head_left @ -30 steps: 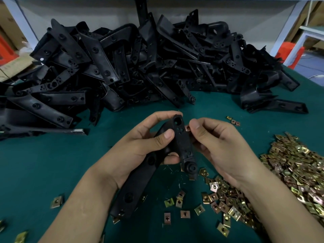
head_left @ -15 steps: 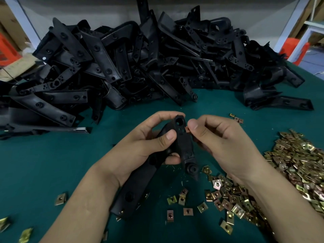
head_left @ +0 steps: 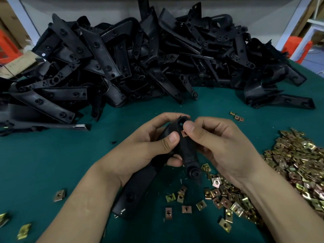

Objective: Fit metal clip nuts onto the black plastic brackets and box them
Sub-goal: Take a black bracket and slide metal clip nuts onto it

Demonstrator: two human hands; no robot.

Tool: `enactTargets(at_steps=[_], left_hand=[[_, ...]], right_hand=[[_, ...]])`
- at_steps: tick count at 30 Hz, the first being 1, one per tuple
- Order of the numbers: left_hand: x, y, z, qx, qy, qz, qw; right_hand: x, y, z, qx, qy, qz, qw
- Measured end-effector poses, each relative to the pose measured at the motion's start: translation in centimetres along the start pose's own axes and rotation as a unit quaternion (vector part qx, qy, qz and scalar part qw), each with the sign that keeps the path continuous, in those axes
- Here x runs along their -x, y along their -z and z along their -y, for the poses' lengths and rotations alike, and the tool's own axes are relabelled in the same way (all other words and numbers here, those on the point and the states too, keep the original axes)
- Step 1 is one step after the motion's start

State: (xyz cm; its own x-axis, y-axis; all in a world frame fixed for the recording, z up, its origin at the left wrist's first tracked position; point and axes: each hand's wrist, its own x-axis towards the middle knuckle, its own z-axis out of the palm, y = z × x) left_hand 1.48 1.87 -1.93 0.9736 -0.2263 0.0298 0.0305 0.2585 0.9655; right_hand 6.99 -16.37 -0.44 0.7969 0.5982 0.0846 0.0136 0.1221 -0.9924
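- The left hand [head_left: 149, 146] gripped the black plastic bracket [head_left: 188, 152] at its bend, with the thumb laid across the front face and the fingers curled round behind.
- The upper end of the bracket, with its round hole, stood between the two hands. Its long lower leg ran down beneath the left wrist, above the green table cover [head_left: 52, 155].
- The right hand [head_left: 219, 148] pinched a clip nut [head_left: 184, 133] between thumb and curled fingers and held it against the bracket just below the hole, beside the left thumb tip.
- Whether the clip nut was fully seated could not be determined.
- Loose clip nuts [head_left: 219, 193] lay scattered beneath the right wrist.
- A heap of clip nuts [head_left: 298, 163] lay to the right of the right hand.
- A pile of brackets [head_left: 140, 64] lay beyond both hands, well apart from them.
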Motion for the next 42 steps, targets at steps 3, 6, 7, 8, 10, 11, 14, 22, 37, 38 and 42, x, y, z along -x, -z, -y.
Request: enactTargets(at_steps=[3,6,7,8,10,11,14,22,37,38,42], left_hand=[[0.1,0.3,-0.1,0.026,-0.031,-0.012,0.999],[-0.1,0.9,-0.2,0.042,-0.043,-0.067,0.996],[-0.2,1.1,-0.2,0.056,-0.047,-0.083,0.994],[-0.2,1.2,-0.2,0.077,-0.051,-0.098,0.991],[-0.4,1.4,-0.2,0.134,-0.054,-0.126,0.981],[-0.5,1.5,-0.2,0.154,-0.055,-0.134,0.977],[-0.5,1.5,-0.2,0.169,-0.053,-0.14,0.974],[-0.2,1.3,-0.5,0.19,-0.045,-0.122,0.973],[-0.1,1.0,-0.4,0.14,-0.043,-0.096,0.985],[-0.1,1.0,-0.4,0.137,-0.044,-0.095,0.985],[-0.1,1.0,-0.5,0.131,-0.051,-0.097,0.985]], right_hand=[[0.1,-0.6,0.2,-0.028,-0.03,-0.007,0.999],[-0.3,0.0,0.0,-0.091,-0.089,-0.084,0.988],[-0.4,0.3,0.0,-0.123,-0.103,-0.099,0.982],[-0.4,0.5,0.0,-0.145,-0.116,-0.104,0.977],[-0.4,0.5,-0.2,-0.164,-0.13,-0.103,0.972],[-0.4,0.3,-0.3,-0.166,-0.129,-0.103,0.972],[-0.4,-0.1,-0.5,-0.152,-0.117,-0.097,0.977],[-0.2,-0.2,0.1,-0.086,-0.06,-0.075,0.992],[-0.2,0.2,0.4,-0.161,-0.077,-0.056,0.982],[-0.2,0.2,0.5,-0.155,-0.078,-0.054,0.983],[-0.1,0.2,0.6,-0.129,-0.085,-0.054,0.987]])
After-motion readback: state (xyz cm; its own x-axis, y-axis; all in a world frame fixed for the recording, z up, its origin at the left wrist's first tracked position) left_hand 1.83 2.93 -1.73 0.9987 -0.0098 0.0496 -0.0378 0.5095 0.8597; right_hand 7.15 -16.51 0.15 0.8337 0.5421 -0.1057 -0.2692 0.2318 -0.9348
